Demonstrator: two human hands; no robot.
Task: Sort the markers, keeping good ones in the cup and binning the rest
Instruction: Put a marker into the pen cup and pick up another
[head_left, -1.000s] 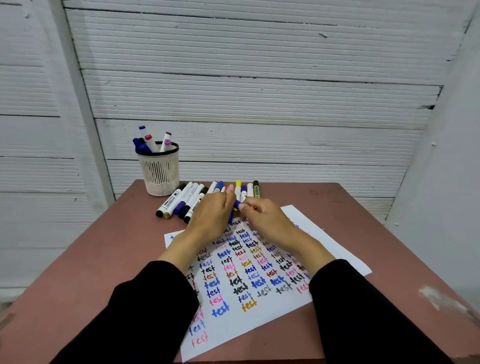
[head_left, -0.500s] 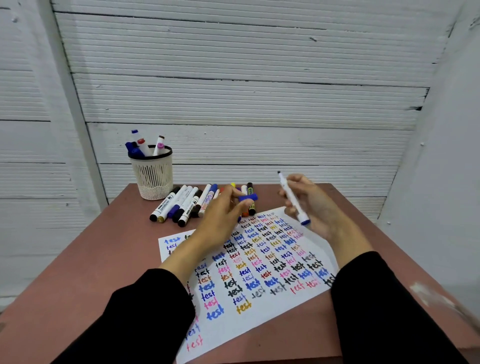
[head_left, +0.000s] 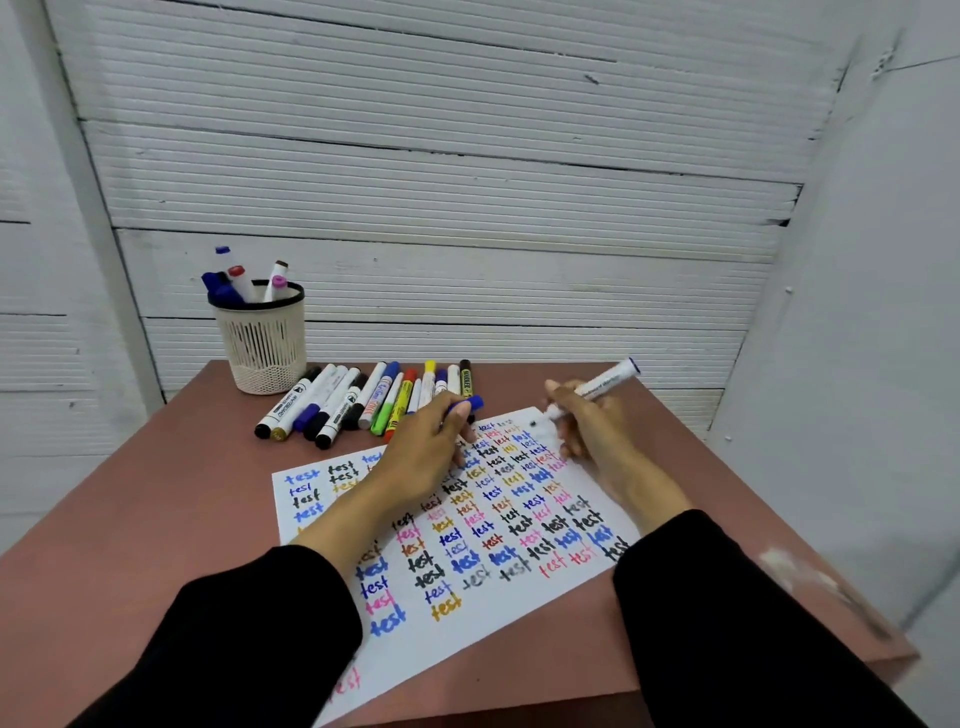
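Nearest the camera, two black sleeves are reaching forward over a sheet of paper (head_left: 457, 551) that is lying on the counter (head_left: 156, 519) and is covered with the word "test" in many colours. Farther out, the left hand (head_left: 426, 447) is resting on the paper and pinching a blue cap (head_left: 467, 404) between thumb and fingers. Beside it, the right hand (head_left: 587, 421) is gripping a white marker (head_left: 597, 387) in a writing hold, its fingers curling round the lower barrel, its tip pointing down at the far edge of the sheet and its blue end tilting up and away to the right. A marker like this is probably light, stiff and smooth, so holding it low on the barrel near the tip looks best for control. Beyond the hands, a row of capped markers (head_left: 363, 405) is lying side by side on the counter. At the far left corner a white mesh cup (head_left: 265, 343) is standing upright, holding several markers. No bin is showing.
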